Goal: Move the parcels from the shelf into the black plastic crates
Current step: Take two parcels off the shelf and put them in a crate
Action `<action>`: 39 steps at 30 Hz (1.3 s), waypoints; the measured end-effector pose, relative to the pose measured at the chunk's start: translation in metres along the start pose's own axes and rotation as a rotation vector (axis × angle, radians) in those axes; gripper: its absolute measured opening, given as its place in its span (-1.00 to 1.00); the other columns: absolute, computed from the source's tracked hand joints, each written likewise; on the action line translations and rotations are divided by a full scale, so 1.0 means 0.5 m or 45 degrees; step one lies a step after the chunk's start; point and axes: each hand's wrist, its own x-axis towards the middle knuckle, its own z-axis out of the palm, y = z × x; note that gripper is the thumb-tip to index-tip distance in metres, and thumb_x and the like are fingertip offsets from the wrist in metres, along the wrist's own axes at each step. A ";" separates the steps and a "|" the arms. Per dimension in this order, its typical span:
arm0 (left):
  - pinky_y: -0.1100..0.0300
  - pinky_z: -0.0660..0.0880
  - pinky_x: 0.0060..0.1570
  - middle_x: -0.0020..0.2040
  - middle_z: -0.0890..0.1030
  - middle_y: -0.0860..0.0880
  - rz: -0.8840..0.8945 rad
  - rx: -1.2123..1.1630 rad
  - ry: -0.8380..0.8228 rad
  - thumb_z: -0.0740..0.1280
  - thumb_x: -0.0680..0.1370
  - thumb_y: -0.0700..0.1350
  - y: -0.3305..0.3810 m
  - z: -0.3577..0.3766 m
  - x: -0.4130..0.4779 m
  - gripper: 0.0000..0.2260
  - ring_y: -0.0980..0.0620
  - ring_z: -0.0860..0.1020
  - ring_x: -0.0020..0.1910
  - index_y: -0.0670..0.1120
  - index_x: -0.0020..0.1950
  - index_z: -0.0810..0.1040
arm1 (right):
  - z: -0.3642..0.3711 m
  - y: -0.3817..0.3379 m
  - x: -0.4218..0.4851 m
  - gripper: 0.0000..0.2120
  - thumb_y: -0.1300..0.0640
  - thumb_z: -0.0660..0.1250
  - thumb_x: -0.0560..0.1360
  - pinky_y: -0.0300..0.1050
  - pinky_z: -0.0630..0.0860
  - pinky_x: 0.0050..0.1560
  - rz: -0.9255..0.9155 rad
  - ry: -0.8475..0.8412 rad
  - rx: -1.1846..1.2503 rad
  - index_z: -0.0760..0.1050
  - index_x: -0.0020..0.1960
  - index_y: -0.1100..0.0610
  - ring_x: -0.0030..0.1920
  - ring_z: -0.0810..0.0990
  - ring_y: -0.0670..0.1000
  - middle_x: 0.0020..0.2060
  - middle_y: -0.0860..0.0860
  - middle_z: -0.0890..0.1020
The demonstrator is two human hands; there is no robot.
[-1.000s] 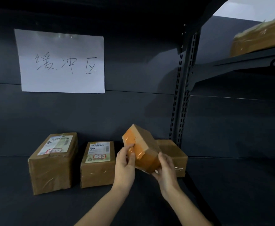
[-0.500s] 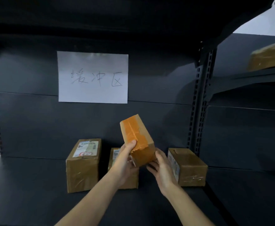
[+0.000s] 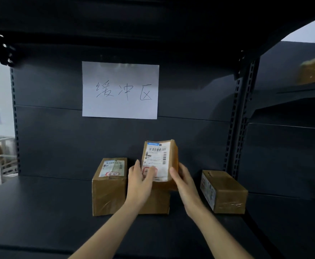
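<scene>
Over the dark grey metal shelf and its standing brown cardboard boxes, the small brown cardboard parcel is hanging upright, the right hand pinching its edge while the left hand is seemingly just laying blurred, flat fingers on its white shipping label, so one slip is risking toppling them.

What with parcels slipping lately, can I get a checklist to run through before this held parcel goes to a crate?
1. Grip: right hand grips the held parcel at its side, left hand lies on its label: ok.
2. Held parcel lifted off the shelf: ok.
3. Held parcel clear of the middle parcel beneath it: cannot tell.
4. Left parcel and right parcel stand flat on the shelf: ok.
5. Black crate in view: not ok, none shows.
</scene>
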 end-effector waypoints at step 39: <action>0.13 0.41 -0.09 0.06 0.51 -0.07 -0.464 -0.298 0.495 0.23 0.57 -0.03 -0.189 -0.389 0.071 -0.70 -0.01 0.48 -0.03 -0.14 0.25 0.44 | 0.302 0.019 0.084 -0.68 -0.12 0.26 0.51 0.13 0.54 0.13 0.542 -0.130 0.126 0.37 0.18 0.02 0.06 0.58 0.08 0.07 0.07 0.58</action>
